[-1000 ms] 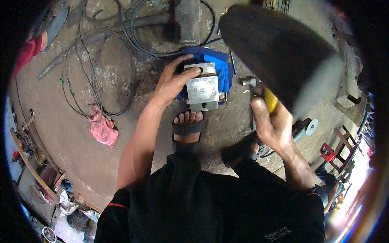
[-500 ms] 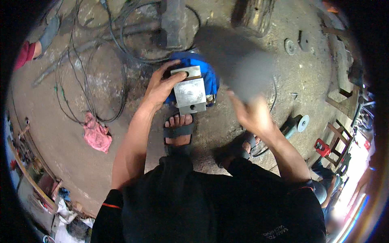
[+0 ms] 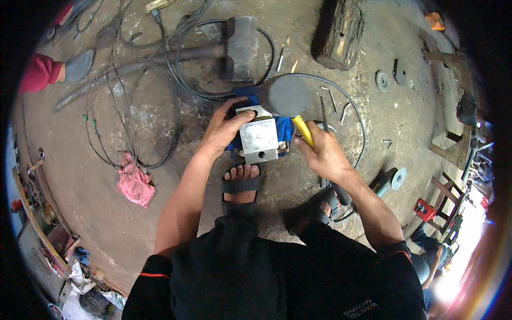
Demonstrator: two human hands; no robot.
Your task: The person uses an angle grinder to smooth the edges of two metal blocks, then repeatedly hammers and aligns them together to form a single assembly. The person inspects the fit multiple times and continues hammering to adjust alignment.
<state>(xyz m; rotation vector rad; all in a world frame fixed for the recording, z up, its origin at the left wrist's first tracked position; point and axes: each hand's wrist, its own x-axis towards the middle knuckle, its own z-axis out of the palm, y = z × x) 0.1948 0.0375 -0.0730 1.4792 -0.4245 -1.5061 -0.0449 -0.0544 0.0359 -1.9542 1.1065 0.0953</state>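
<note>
Fingers (image 3: 229, 104) of left hand (image 3: 214, 132) — curled, gripping far end of one metal block (image 3: 258, 137), atop one blue cloth (image 3: 284, 128); right hand (image 3: 324, 156) — closed round one yellow-handled mallet (image 3: 289, 97); floor (image 3: 296, 24) beyond: one sledgehammer (image 3: 241, 49).

block (image 3: 259, 136) on cloth (image 3: 284, 128), sledgehammer (image 3: 241, 48) behind, rag (image 3: 135, 184) at left, grinder (image 3: 383, 186) at right, log (image 3: 340, 37) behind at right

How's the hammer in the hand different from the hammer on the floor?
The held hammer is in the right hand; the floor hammer lies down. The held hammer's handle is yellow; the floor hammer's is brownish grey. The held hammer shows a round face; the floor hammer's head looks blocky. Both heads are dark.
</note>
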